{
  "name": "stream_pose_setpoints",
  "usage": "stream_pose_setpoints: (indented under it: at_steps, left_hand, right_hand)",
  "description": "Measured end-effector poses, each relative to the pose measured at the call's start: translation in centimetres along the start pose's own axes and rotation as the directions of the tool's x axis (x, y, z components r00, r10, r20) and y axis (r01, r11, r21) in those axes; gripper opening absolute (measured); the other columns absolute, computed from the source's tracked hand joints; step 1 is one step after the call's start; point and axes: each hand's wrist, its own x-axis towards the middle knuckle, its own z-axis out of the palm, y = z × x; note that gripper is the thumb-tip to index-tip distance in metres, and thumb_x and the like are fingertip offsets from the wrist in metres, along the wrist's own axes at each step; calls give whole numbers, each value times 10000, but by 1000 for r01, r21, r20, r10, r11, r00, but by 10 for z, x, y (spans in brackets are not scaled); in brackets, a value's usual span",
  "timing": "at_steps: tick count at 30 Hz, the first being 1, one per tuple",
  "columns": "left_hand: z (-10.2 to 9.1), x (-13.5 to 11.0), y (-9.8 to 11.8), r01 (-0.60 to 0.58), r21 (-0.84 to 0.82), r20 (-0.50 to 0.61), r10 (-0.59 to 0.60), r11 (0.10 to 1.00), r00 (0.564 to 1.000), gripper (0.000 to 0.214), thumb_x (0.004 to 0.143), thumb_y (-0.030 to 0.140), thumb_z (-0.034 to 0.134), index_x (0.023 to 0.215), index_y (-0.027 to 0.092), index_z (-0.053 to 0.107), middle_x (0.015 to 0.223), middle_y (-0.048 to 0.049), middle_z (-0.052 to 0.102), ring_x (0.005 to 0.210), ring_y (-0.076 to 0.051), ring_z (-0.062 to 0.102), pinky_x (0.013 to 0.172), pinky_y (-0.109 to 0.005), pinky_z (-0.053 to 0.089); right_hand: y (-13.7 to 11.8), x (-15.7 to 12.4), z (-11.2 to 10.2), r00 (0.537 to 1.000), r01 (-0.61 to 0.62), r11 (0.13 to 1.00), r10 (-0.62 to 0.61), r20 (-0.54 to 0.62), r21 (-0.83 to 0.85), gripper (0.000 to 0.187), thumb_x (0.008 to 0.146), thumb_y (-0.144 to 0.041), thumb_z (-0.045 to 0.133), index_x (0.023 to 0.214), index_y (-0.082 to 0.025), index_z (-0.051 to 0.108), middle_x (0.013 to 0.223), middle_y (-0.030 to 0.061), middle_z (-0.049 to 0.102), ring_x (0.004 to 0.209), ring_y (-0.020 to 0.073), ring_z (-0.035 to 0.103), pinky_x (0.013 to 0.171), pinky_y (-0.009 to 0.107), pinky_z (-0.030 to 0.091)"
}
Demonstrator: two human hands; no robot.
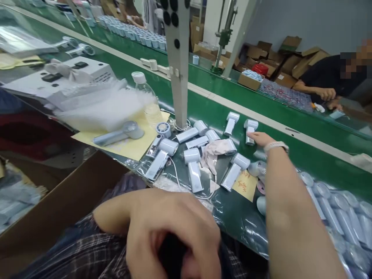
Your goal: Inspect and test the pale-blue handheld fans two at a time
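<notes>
At the far side of the bench, my right hand [261,138] reaches out onto the green belt. Its fingers are closed at the handle of a pale blue handheld fan [250,126]. Close to the camera, my left hand [174,228] is curled above my lap; whatever its fingers enclose is hidden. Several more pale blue fans lie between the hands, one of them a fan with its handle toward me [194,170]. A crumpled pinkish cloth [215,153] rests among them. A round fan head with a grille [163,129] sits by the metal post.
A metal post [180,77] rises from the bench. To the left are a clear bottle [148,100], a white metal box [84,69] and a cardboard box [64,193]. Wrapped fans [343,209] lie in rows at right. Across the belt [209,102], a co-worker's hands [328,95] are busy.
</notes>
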Motion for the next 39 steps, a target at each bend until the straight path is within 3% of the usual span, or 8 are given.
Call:
stream_pose_setpoints:
  at_steps: [4,9,15,19,23,29,34,39]
  left_hand:
    - [-21,-16,-12,44,-158,-188,-73,987,979,379,845,457,918,1128,249,776,697,5,648,643,-145,627,671,-260,536]
    - [-35,-31,-61,217,-410,-361,-376,886,854,355,976,455,792,1182,189,680,857,-27,732,741,-136,687,733,-263,557]
    - [-23,27,-134,-97,-647,-598,-425,756,680,704,871,707,817,1343,218,636,1472,-163,701,1466,-329,625,1247,-493,481]
    - [-11,38,-135,-225,-677,-669,-459,700,584,762,779,863,790,1098,173,724,1138,-113,808,1171,-298,776,1066,-416,616]
    - [-18,16,-126,-112,-679,-614,-478,725,628,760,798,894,738,1010,164,748,871,-69,780,836,-250,795,784,-384,676]
    - [-26,-8,-122,-72,-531,-702,-392,844,594,740,706,883,825,997,211,719,990,-89,795,1250,-383,752,1015,-501,669]
    - [-26,-1,-123,-103,-549,-723,-409,830,557,807,660,953,778,979,217,681,1098,-114,797,1331,-402,705,1048,-538,640]
    - [-21,15,-117,-196,-649,-649,-401,735,646,892,580,1052,720,811,202,577,1182,-147,794,1313,-405,716,1025,-541,645]
  right_hand:
    - [-78,53,57,953,-203,975,217,211,-90,413,1054,-435,724,1377,-179,684,1398,120,704,1212,273,723,1035,512,630]
    - [-98,48,31,931,-220,970,240,275,-102,341,1039,-396,703,1147,-82,784,1167,167,790,1135,313,748,1026,484,586]
    - [-119,-87,-3,966,252,968,-252,-52,4,389,855,-499,810,1038,-158,849,1271,187,734,1037,367,722,869,490,592]
    - [-136,-186,9,897,427,904,-425,-123,-15,612,920,-575,771,1386,-178,752,1561,250,598,1305,465,658,1053,637,566]
    - [-112,-213,42,954,283,952,-267,-138,115,367,1036,-416,625,1317,-203,727,1231,170,795,1224,384,722,1072,632,567]
    - [-106,-230,88,959,232,961,-201,-197,150,85,949,-192,623,921,-172,701,1370,258,728,1407,443,624,1158,715,482]
    - [-127,-245,66,916,-198,616,-160,368,763,327,973,-519,708,1093,-216,734,723,47,753,703,260,748,697,407,625]
    - [-147,-251,66,943,-233,466,-106,315,853,400,939,-594,777,829,-212,731,622,15,671,587,188,649,583,319,542]
